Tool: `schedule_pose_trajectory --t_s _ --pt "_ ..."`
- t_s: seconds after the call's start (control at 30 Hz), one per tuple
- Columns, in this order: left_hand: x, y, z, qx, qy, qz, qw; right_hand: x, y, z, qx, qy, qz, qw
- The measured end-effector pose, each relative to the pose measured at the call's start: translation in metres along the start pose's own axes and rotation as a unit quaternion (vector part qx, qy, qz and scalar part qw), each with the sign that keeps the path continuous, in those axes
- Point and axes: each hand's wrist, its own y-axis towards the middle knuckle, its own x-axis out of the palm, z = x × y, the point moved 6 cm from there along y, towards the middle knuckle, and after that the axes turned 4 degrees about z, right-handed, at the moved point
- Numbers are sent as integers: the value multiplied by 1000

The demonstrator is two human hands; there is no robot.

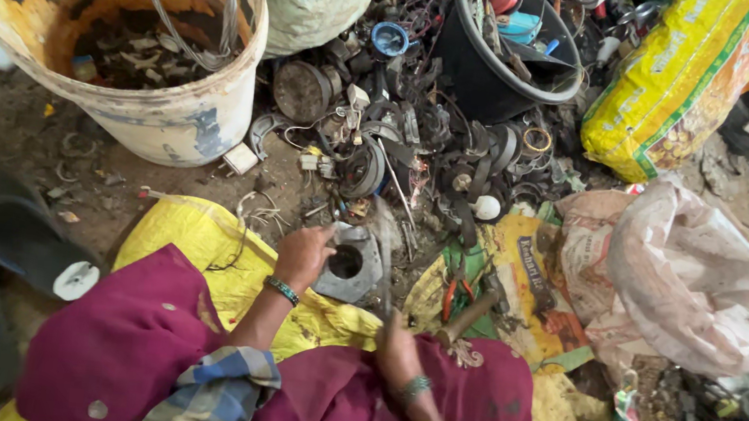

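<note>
— On the yellow sack (201, 236), what lies by the left hand (303, 254)?
— Grey metal plate with a round hole (350, 267), touching its closed fingers at the plate's left edge.
— Room around?
— Scrap heap (399, 140) crowds the sack's far edge.
— Right hand (398, 348)?
— Blurred, gripping a wooden-handled tool (466, 316).

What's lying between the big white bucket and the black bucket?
In the head view, a heap of dark scrap metal parts lies between the white bucket and black bucket.
</note>
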Motion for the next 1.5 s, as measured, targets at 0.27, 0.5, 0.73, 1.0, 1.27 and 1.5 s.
schedule_pose_trajectory --t_s 0.27,0.5,0.73,1.0,1.27,1.5 --pt "4 -3 11 -6 -37 12 999 -124 -22 -30 -52 337 190 920" --pt "9 3 7 -2 -29 -8 1000 -35 1 2 -85 194 145 967" --pt "7 -2 7 24 -60 21 998 -35 -13 1 -6 143 78 987" --pt "8 1 3 7 -47 -5 999 -146 -37 -28 -277 505 369 730" --pt "11 3 4 35 -10 9 999 8 -2 24 9 55 -2 998" --pt "12 3 3 28 -28 1 999 -143 -20 -29 -80 423 228 873"
